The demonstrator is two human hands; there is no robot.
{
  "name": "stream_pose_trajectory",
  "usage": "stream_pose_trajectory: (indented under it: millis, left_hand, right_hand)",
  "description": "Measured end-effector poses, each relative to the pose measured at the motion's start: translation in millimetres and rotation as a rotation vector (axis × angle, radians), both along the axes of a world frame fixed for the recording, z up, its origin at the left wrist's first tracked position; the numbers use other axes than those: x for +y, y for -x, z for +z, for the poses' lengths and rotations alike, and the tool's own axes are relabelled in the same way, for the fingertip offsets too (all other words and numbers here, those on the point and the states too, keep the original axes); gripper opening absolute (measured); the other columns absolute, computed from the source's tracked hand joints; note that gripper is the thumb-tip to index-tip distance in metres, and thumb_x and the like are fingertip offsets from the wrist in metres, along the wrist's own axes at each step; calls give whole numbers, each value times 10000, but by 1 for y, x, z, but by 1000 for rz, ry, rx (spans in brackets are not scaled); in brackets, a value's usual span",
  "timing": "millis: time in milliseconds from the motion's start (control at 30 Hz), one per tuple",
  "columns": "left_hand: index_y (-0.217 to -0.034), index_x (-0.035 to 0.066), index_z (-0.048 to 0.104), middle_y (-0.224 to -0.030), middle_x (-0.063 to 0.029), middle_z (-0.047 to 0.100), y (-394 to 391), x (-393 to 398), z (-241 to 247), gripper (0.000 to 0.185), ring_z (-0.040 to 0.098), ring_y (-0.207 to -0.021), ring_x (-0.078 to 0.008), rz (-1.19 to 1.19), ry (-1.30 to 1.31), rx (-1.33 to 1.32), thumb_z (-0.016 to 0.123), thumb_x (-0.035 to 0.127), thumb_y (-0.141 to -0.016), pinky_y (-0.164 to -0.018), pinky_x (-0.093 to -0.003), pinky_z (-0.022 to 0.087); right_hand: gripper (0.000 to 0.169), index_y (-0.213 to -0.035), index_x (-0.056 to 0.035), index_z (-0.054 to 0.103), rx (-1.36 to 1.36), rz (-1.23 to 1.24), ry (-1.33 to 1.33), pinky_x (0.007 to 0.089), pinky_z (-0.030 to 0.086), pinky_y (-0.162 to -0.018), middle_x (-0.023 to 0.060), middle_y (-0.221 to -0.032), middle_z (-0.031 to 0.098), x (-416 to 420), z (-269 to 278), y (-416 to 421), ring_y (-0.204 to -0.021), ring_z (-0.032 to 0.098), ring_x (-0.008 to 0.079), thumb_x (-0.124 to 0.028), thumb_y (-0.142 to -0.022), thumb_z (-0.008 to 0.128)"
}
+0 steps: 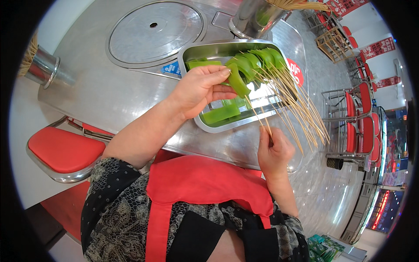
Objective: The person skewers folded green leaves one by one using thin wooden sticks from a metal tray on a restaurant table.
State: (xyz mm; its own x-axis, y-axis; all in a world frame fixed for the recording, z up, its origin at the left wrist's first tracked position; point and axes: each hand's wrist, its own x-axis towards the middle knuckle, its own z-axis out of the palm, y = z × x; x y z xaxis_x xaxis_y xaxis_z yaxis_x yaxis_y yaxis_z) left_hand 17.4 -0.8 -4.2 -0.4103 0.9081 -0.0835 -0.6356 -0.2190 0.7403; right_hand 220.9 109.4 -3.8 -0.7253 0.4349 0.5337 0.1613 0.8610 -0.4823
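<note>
My left hand grips a green strip, perhaps a vegetable stem, by its upper end over a metal tray. Bamboo skewers run from the strip's lower end down to my right hand, which is closed around their lower part. Inside the tray, loose green strips lie at the near left, and others are at the far left. Skewered green strips are lined up along the tray's right side, their bamboo sticks reaching out over its near right edge.
Behind the tray stands a metal container of skewers; another metal container is at the far left. A round metal lid is set into the steel table. A red chair is at the left, with stacked red chairs at the right.
</note>
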Motion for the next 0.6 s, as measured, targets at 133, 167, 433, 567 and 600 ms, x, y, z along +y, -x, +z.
stream_pose_trajectory:
  millis: [133, 167, 433, 567, 600]
  left_hand:
    - [-1064, 21, 573, -1001, -68, 626, 2, -1, -1, 241, 619, -867, -141, -48, 9, 7, 492, 196, -920, -760, -259, 510]
    - [-1059, 21, 575, -999, -67, 626, 3, -1, 0, 238, 620, -861, -140, -46, 9, 7, 493, 196, -920, -755, -258, 512]
    - [-1039, 20, 583, -981, -69, 632, 1, -2, 3, 228, 627, -841, -140, -6, 15, 17, 494, 191, -919, -736, -255, 518]
    - [-1042, 15, 581, -990, -72, 631, 3, -2, 0, 232, 628, -848, -145, -22, 30, 22, 493, 191, -918, -742, -259, 518]
    - [-1043, 13, 580, -993, -72, 630, 1, -2, 2, 234, 628, -852, -146, -25, 46, 25, 490, 190, -919, -743, -260, 518]
  right_hand:
    - [83, -759, -8, 585, -149, 83, 868, 272, 367, -421, 84, -529, 498, -1, 12, -2, -422, 468, 147, -48, -784, 653]
    - [81, -761, -9, 585, -174, 118, 1219, 272, 365, -420, 87, -525, 497, -1, 14, -2, -418, 466, 151, -48, -783, 653]
    - [148, -753, -2, 575, -27, -28, 215, 220, 314, -394, -25, -518, 476, -7, 3, 6, -433, 428, 64, -110, -848, 611]
    - [182, -750, 2, 564, -130, 206, 1439, 219, 282, -381, -10, -519, 471, 5, 19, 6, -422, 405, 66, -120, -884, 559]
    - [215, -745, 5, 552, -153, 240, 1550, 208, 269, -393, -4, -522, 465, 5, 20, 8, -433, 386, 54, -133, -907, 523]
